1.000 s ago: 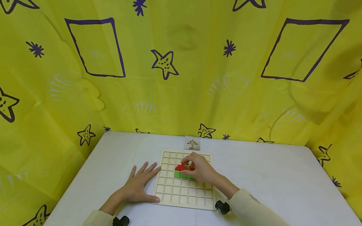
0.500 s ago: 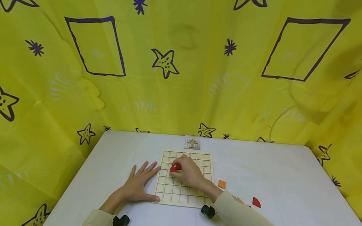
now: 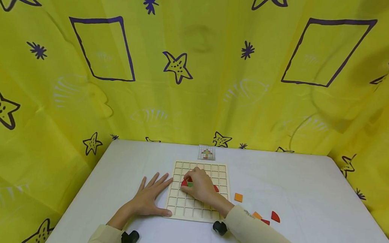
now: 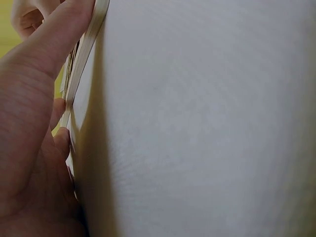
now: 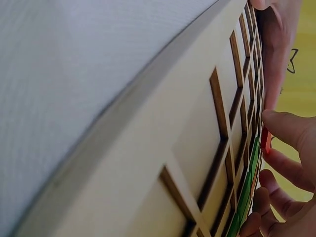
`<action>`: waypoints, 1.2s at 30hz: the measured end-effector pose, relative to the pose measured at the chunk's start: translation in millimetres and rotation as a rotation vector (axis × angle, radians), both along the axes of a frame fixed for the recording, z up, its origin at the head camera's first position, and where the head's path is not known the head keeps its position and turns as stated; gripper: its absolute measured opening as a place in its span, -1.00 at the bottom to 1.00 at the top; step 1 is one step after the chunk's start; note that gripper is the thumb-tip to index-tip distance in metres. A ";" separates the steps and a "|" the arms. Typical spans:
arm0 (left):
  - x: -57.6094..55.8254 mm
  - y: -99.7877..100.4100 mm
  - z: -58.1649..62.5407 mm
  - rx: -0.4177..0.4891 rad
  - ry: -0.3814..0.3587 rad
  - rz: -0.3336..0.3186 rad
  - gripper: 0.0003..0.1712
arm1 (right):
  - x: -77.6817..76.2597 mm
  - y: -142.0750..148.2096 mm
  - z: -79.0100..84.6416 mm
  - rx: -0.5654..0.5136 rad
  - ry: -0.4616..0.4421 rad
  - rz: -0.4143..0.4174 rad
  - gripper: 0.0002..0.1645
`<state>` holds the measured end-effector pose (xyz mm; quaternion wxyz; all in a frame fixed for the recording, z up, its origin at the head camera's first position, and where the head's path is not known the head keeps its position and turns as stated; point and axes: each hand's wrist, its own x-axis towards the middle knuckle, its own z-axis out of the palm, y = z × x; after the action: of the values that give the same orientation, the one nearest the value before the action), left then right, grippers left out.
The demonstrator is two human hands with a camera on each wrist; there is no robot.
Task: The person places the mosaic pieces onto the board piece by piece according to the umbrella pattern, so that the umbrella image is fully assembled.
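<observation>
In the head view a wooden grid board (image 3: pixel 188 213) lies on the white table. My right hand (image 3: pixel 199 186) is over its middle, pinching a red quarter-circle tile (image 3: pixel 184 183) between thumb and fingertips. The right wrist view shows that red tile (image 5: pixel 265 140) at the board's surface, beside a row of green tiles (image 5: pixel 247 185) set in the grid. Another red tile (image 3: pixel 215 188) peeks out right of the hand, which hides the tiles beneath it. My left hand (image 3: pixel 150 198) rests with spread fingers along the board's left edge, thumb at the near corner.
A small pattern card (image 3: pixel 206 152) lies behind the board. To the right are an orange square tile (image 3: pixel 238 197), an orange tile (image 3: pixel 257 215) and a red tile (image 3: pixel 265 222) near the sleeve, and a red quarter-circle tile (image 3: pixel 276 217). A yellow curtain (image 3: pixel 195 110) surrounds the table.
My right hand has moved left across the board with the red tile, uncovering the loose tiles at right. It has shifted only slightly in the last half second. The left hand stays put.
</observation>
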<state>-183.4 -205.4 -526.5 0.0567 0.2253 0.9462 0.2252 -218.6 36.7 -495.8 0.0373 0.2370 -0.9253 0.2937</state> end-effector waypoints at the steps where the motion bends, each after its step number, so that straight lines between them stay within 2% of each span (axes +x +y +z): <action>1: -0.1 -0.1 0.0 0.005 0.000 -0.002 0.35 | 0.0 -0.2 -0.4 0.005 0.001 -0.001 -0.66; 11: -0.3 1.4 0.2 -0.006 -0.007 0.006 0.36 | 1.1 1.6 0.6 0.021 -0.008 0.008 -0.64; 21: 0.5 1.6 -0.2 0.020 0.012 0.007 0.36 | -3.1 11.3 3.9 0.031 -0.019 0.109 -0.70; 25: 2.0 2.6 3.5 0.018 0.018 0.000 0.35 | -4.1 12.4 4.6 0.027 -0.018 0.134 -0.78; 30: 3.9 4.6 11.5 0.015 -0.007 -0.003 0.33 | -4.9 12.1 3.6 0.024 -0.003 0.137 -0.81; 36: 0.8 2.3 0.6 0.010 -0.005 0.019 0.35 | -3.9 11.4 5.0 0.030 -0.035 0.110 -0.79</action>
<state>-182.6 -203.1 -525.9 0.0560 0.2158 0.9470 0.2313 -222.5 48.2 -490.8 0.0015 0.2831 -0.9156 0.2856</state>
